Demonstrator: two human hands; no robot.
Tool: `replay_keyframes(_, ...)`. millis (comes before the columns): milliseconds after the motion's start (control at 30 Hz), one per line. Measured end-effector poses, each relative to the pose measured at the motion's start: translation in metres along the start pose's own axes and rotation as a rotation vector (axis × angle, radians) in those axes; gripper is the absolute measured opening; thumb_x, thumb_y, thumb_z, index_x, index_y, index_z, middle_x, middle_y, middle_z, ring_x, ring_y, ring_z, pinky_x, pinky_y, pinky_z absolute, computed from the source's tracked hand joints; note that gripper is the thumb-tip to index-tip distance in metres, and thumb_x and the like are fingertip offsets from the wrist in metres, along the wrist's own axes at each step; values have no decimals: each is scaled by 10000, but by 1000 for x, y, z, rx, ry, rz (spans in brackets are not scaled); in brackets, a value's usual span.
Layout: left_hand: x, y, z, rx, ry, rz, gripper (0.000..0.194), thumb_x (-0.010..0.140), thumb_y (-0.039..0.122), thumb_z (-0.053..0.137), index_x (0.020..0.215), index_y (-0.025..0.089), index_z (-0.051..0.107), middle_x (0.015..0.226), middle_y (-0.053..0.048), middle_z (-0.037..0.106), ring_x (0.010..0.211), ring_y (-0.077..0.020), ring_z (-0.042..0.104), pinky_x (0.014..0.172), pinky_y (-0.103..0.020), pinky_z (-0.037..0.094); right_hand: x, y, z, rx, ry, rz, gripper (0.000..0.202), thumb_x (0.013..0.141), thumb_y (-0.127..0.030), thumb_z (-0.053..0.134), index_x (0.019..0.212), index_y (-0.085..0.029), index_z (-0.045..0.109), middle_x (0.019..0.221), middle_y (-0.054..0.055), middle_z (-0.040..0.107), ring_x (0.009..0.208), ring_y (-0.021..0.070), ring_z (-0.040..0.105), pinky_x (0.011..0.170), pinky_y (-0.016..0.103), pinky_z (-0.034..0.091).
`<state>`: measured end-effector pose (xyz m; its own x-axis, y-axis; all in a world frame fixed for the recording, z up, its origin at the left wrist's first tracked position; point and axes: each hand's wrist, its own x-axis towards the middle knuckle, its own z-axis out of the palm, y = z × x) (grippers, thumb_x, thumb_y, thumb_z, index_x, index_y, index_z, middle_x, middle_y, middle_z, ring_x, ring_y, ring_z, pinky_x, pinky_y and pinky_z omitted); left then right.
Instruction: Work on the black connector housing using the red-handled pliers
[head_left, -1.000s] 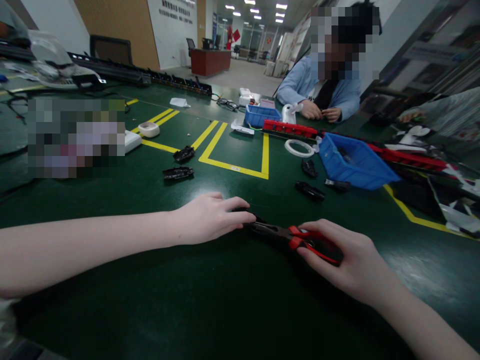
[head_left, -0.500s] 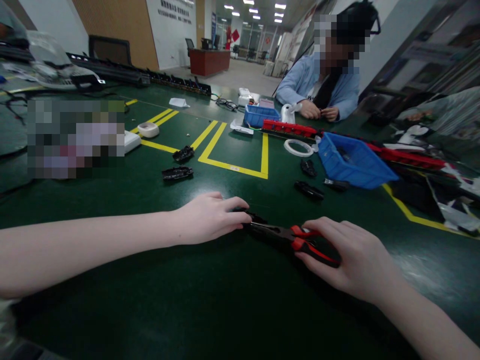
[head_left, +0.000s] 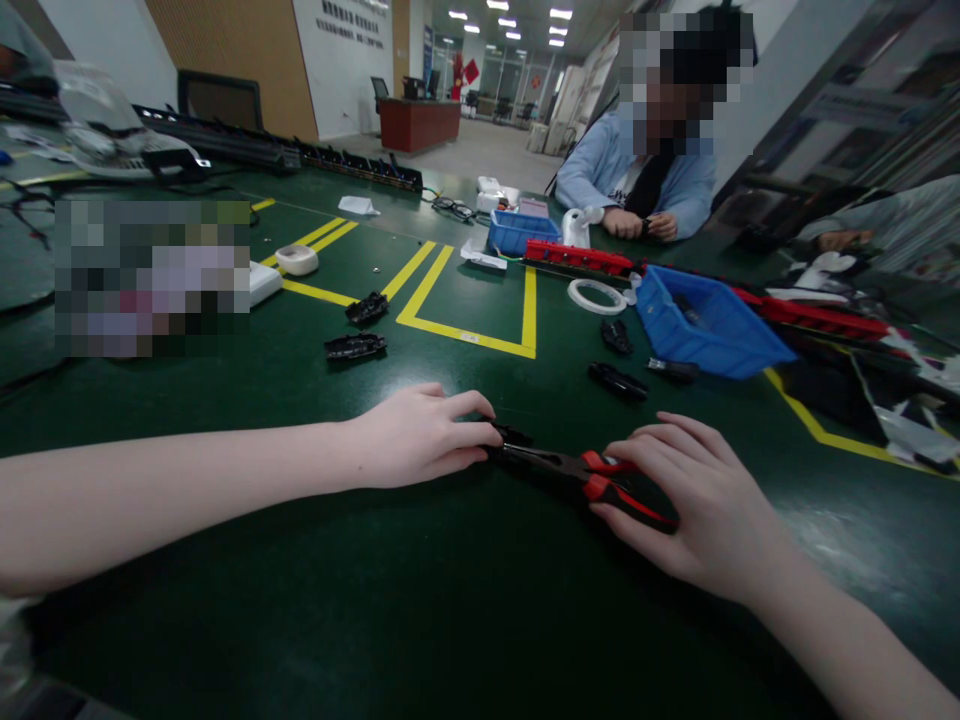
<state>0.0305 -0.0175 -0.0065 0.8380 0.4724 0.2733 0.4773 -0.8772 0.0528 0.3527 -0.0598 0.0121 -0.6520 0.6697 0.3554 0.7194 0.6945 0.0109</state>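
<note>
Near the middle of the dark green table, my left hand (head_left: pixel 427 436) is closed on a small black plastic part (head_left: pixel 516 436), mostly hidden by its fingers. My right hand (head_left: pixel 705 510) grips red-and-black long-nose pliers (head_left: pixel 589 475) by the handles. The pliers' jaws point left and meet the black part right beside my left fingertips; what lies between the jaws is too small to tell. Similar black parts lie farther off: two on the left, one of them (head_left: pixel 355 347) nearer me, and several on the right, including a long one (head_left: pixel 618 381).
A blue bin (head_left: pixel 712 325) stands at right, with a white tape ring (head_left: pixel 597 295) and a red strip (head_left: pixel 577 258) near it. A smaller blue bin (head_left: pixel 521 232) sits behind. A cream tape roll (head_left: pixel 297 260) lies left. Across the table sits a person (head_left: pixel 637 180).
Fingers of my right hand have lifted slightly off the upper handle, while the pliers stay almost in place. My left hand is nearly still. The person opposite has shifted a little.
</note>
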Motion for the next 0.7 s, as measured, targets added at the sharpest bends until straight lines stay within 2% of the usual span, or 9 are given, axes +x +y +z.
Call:
replay_keyframes(367, 0, 0, -2, -29, -23, 1, 217, 1015, 255, 551, 1214, 237, 636, 1309, -67, 613, 860, -163, 654, 747, -287, 477, 3, -6, 3, 8, -3, 16, 279, 841, -428, 644, 1036, -228, 646, 940, 85, 733, 879, 287, 682, 985, 588, 461)
replay_keyframes(700, -1, 0, 0, -38, -6, 1, 219, 1015, 277, 562, 1218, 235, 636, 1299, -57, 616, 868, -161, 646, 748, -290, 469, 3, -2, -2, -56, -2, -66, 289, 871, -432, 628, 1052, -207, 613, 921, 103, 725, 868, 291, 685, 960, 599, 473)
